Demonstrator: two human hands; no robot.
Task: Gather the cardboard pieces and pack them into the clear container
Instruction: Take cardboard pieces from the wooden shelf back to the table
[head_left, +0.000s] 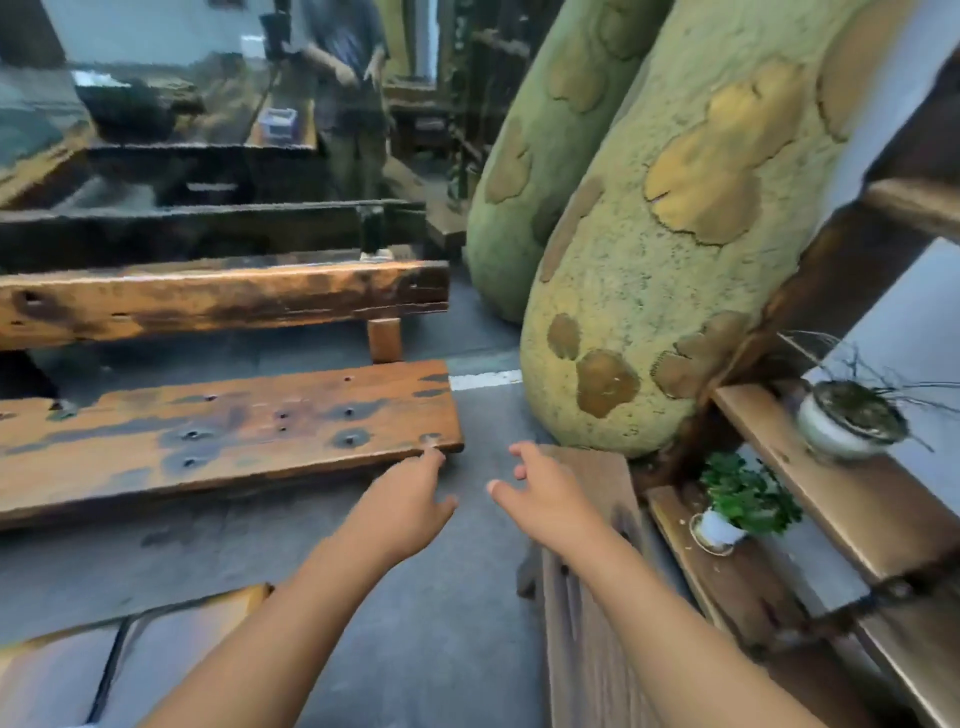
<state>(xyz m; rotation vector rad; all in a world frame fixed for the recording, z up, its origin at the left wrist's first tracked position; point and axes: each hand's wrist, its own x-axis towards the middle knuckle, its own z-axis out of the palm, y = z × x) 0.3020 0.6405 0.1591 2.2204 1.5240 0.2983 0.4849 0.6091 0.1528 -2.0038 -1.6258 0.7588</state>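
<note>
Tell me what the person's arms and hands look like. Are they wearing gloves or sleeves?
No gloves and no sleeves show. Both forearms are bare all the way to the bottom of the picture. The left hand and the right hand are bare too, with no rings, watch or bracelets that I can see. The picture is a bit blurry, so tiny details could be missed.

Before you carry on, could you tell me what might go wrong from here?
Both hands, left hand and right hand, are empty, with no cardboard in view, so time may go on searching. The low wooden bench and wooden crate narrow the walkway and could trip or knock you.
</note>
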